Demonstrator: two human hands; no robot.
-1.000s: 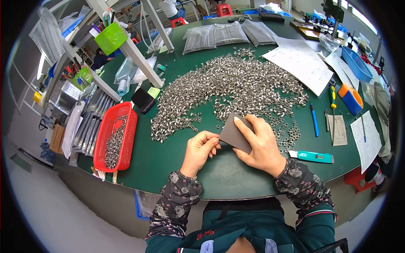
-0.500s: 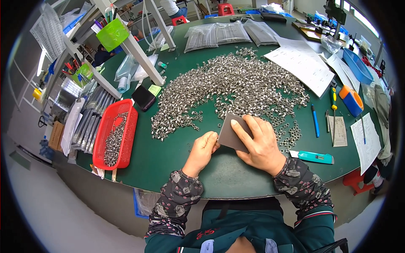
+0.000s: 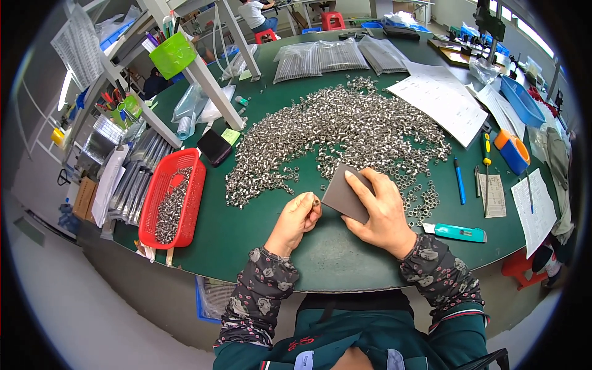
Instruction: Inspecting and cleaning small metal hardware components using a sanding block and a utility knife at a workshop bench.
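Observation:
My right hand (image 3: 385, 216) is closed round a flat dark grey-brown block, like a sanding pad (image 3: 347, 192), with its fingers over the top and the thumb along the lower edge. Opposite it, my left hand (image 3: 297, 221) pinches a small metal ring (image 3: 316, 201) between thumb and forefinger. The ring sits a little left of the pad's corner, with a narrow gap showing. Behind both hands a wide heap of small silvery metal rings (image 3: 351, 120) spreads over the green table (image 3: 333, 262). A few loose rings lie right of my right hand.
A red plastic basket (image 3: 197, 203) holding rings stands at left, near a dark box (image 3: 214, 148). On the right lie a teal utility knife (image 3: 459, 233), a blue pen (image 3: 460, 180), a yellow-handled screwdriver (image 3: 487, 148) and papers (image 3: 441, 102). Bagged rods (image 3: 320, 58) lie at the back.
My left hand has drawn slightly away from the pad, so the ring's end now shows. The pad in my right hand has shifted a little right. The view has moved slightly.

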